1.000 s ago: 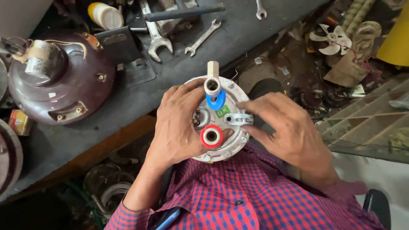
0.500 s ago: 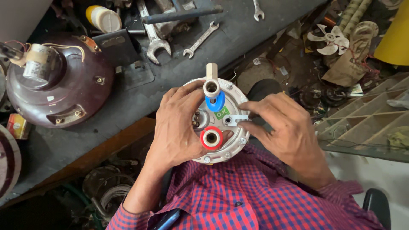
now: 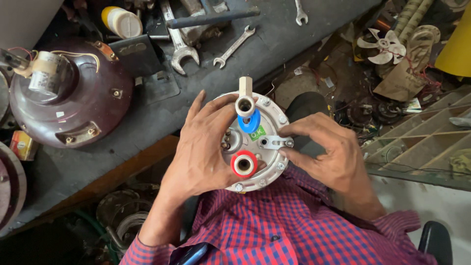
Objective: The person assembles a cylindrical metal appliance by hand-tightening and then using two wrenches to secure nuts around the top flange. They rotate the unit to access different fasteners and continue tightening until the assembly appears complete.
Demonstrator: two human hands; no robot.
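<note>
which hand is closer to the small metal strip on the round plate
Right. The right hand pinches the metal strip at its end; the left hand grips the plate's opposite side.

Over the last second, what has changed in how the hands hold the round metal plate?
Very little. The right hand keeps its fingertips on the small metal strip, with no clear shift. The left hand still grips the round metal plate. The workbench clutter is unmoved.

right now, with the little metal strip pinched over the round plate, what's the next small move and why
Probably press the metal strip flat against the round flange plate and line up its hole. The right hand pinches the strip's outer end at the rim, while the left hand grips the plate's other side, steadying it.
</note>
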